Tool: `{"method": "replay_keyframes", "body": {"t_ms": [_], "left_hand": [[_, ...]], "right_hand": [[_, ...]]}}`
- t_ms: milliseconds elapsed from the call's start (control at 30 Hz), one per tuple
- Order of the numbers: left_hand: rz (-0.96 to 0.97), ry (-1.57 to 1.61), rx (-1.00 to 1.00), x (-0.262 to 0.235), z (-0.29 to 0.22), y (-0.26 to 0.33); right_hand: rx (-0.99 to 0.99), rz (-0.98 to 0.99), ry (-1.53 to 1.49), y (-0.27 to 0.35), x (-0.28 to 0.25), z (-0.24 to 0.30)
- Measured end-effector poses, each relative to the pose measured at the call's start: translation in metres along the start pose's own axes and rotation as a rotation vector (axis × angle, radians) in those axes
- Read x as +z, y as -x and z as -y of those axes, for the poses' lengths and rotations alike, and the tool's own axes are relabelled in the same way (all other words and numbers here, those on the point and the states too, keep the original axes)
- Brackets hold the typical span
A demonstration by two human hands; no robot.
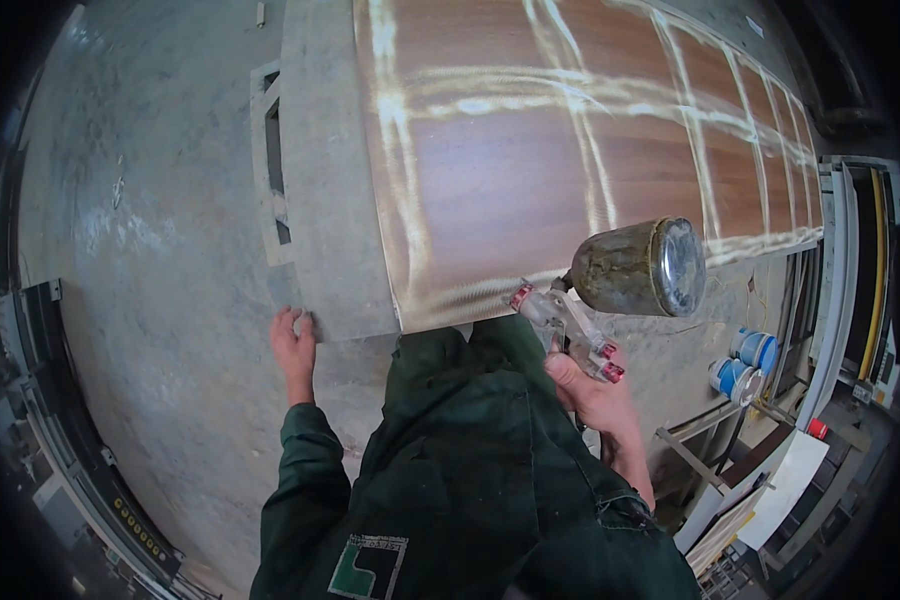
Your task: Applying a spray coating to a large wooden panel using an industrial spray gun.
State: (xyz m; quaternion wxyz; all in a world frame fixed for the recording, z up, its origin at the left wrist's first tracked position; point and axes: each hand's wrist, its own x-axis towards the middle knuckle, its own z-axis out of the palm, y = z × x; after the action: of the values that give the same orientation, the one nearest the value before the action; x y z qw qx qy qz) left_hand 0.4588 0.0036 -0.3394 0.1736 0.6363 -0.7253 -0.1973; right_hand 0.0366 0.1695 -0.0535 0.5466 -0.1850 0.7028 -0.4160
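Note:
My right hand (595, 393) is closed around a metal spray gun (567, 325) with red knobs. A stained metal paint cup (625, 268) sits tilted on top of the gun. The gun is beside the near edge of a long brown panel (500, 190), which bears pale crossing bands. My left hand (294, 350) is by the near left corner of a grey board (335, 200) that lies along the panel's left end. Its fingers are loosely bent and slightly apart, with nothing seen in them. I cannot tell whether they touch the board.
Two blue-and-white buckets (753, 350) stand at the right, near a metal frame (695, 455) and a white sheet (785, 485). A grey slotted strip (262, 170) lies along the board's left side. Dark metal equipment (70, 430) runs along the left over the concrete floor (160, 320).

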Motion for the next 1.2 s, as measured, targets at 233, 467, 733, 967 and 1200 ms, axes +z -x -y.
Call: {"method": "replay_keyframes", "body": {"t_ms": [233, 467, 733, 967, 1200], "left_hand": [[0.148, 0.244, -0.422, 0.006, 0.077, 0.090], [0.352, 0.579, -0.847, 0.022, 0.093, 0.171], [0.111, 0.705, -0.879, 0.049, 0.051, 0.267], [0.064, 0.730, -0.910, 0.096, -0.014, 0.372], [0.164, 0.862, -1.125, 0.140, -0.078, 0.492]], "right_hand": [[-0.004, -0.270, 0.040, 0.006, 0.001, -0.004], [-0.087, -0.033, 0.229, 0.017, -0.018, -0.003], [-0.014, 0.249, 0.489, 0.013, -0.064, 0.005], [-0.144, 0.132, 0.286, 0.016, -0.099, -0.013], [-0.087, 0.389, 0.420, 0.007, -0.140, -0.005]]}}
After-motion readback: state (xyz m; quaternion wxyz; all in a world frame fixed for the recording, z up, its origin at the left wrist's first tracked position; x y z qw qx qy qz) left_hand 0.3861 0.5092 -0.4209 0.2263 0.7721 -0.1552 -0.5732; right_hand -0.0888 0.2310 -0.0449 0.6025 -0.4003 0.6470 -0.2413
